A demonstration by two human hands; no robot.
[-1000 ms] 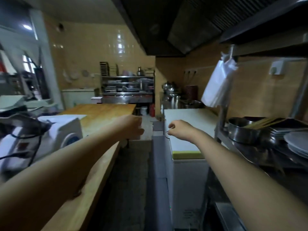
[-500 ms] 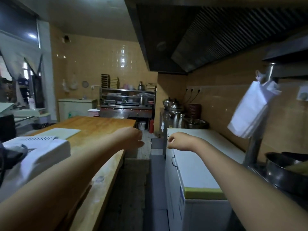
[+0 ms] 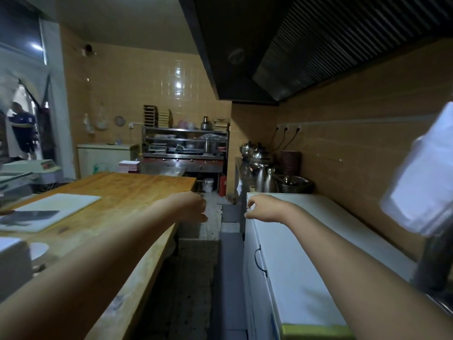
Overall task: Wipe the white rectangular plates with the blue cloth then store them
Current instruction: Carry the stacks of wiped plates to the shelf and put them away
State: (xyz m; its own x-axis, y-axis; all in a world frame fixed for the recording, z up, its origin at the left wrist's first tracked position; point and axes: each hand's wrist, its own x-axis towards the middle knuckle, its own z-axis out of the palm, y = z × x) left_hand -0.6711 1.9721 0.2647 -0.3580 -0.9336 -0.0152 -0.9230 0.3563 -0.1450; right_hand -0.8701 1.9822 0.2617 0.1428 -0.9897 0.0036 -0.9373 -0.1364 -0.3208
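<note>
the left hand [image 3: 192, 207] reaches ahead over the far corner of the wooden table [image 3: 127, 192], back upward, fingers loosely curled under, with nothing showing in them. the right hand [image 3: 261, 209] is level with it across the aisle, above the far end of the white chest freezer [image 3: 299, 246]. its fingers are also bent in loosely, and no cloth or plate is in its hold. the hands are apart, with bare floor between them.

on the table to the left lies a white cutting board [image 3: 61, 207] with a dark blade [image 3: 31, 214] on it. white plastic bags [image 3: 426, 182] hang blurred at the right. beyond the freezer stand steel kettles [image 3: 255, 153] and a steel bowl [image 3: 294, 184].

at the far wall is a steel rack [image 3: 183, 148], and left of it a stack of flat white pieces [image 3: 129, 165] with reddish edges. these may be the white rectangular plates, but i cannot tell at this range. the blue cloth is nowhere in view.

as i judge it, the work on the plates is not under way here: no plate is in hand, nothing is being wiped, and no stored plates show. fetching cloth and plates, wiping and storing all seem left to do.
</note>
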